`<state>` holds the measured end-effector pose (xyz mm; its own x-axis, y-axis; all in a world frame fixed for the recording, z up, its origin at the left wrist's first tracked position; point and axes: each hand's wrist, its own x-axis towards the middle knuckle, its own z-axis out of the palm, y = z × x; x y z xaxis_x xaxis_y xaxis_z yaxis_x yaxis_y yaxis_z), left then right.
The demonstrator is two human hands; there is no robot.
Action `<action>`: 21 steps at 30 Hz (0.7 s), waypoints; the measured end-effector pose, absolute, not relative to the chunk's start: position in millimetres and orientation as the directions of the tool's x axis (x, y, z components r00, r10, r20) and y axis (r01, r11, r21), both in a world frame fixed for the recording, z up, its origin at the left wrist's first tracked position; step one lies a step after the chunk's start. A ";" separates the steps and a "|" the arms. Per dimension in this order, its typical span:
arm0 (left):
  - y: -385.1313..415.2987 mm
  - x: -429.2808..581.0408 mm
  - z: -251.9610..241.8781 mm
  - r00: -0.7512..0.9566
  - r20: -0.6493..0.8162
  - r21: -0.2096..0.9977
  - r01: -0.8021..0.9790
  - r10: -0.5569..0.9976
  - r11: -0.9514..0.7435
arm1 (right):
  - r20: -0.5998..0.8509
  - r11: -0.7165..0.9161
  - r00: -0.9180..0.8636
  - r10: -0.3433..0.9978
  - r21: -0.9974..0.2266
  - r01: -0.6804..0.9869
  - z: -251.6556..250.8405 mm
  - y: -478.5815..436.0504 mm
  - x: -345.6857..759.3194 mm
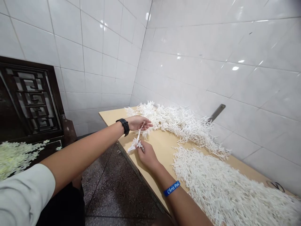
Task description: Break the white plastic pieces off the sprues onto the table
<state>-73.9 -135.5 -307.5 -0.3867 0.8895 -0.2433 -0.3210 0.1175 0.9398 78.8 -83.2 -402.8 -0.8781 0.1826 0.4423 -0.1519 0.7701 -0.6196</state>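
My left hand (pixel 139 122), with a black watch on its wrist, pinches the top end of a thin white plastic sprig (pixel 136 140) near the left part of the tan tabletop (pixel 162 147). My right hand (pixel 147 155), a blue band on its wrist, grips the sprig's bushy lower end at the table's front edge. Just beyond my left hand begins a long heap of white branched plastic pieces (pixel 181 124) that runs along the wall. A second dense heap (pixel 218 185) lies to the right of my right forearm.
White tiled walls enclose the table's far side and the corner. A grey metal bar (pixel 217 112) leans on the wall behind the heaps. A dark carved wooden cabinet (pixel 30 97) stands left, with pale yellow-green flower pieces (pixel 14 155) on a surface below it. Speckled dark floor lies between.
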 end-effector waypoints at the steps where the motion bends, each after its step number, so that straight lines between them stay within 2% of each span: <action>1: -133.8 -75.1 -300.1 -0.391 -0.259 0.941 -0.307 0.883 0.140 | 0.450 0.784 -0.879 0.157 -0.598 -0.166 -402.6 -84.5 79.5; 3: -130.2 -76.2 -284.5 -0.407 -0.224 0.963 -0.229 0.885 0.138 | 0.476 0.797 -0.864 0.163 -0.580 -0.169 -402.1 -85.8 80.6; 5: -125.9 -76.4 -268.7 -0.418 -0.188 0.980 -0.136 0.889 0.143 | 0.497 0.786 -0.835 0.237 -0.603 -0.136 -401.8 -84.9 80.6; 9: -112.6 -74.3 -242.2 -0.461 -0.206 0.978 -0.063 0.863 0.199 | 0.510 0.707 -0.713 0.480 -0.706 -0.030 -402.2 -78.8 78.1; 14: -87.0 -62.3 -232.2 -0.432 -0.268 0.962 -0.077 0.861 0.260 | 0.525 0.567 -0.427 0.736 -0.823 -0.034 -398.9 -69.4 77.7; 17: -73.3 -49.3 -238.9 -0.393 -0.320 0.947 -0.107 0.862 0.303 | 0.568 0.601 -0.323 0.757 -0.799 0.003 -392.6 -65.6 81.8; 21: -65.5 -31.4 -252.6 -0.356 -0.363 0.932 -0.154 0.861 0.329 | 0.601 0.653 -0.311 0.736 -0.752 0.089 -385.8 -64.8 85.3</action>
<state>-31.4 -65.5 -252.6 -0.3555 0.8612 -0.3632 -0.1537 0.3295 0.9316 85.3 -64.8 -385.8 -0.3109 0.7359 0.6015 0.0895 0.6527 -0.7523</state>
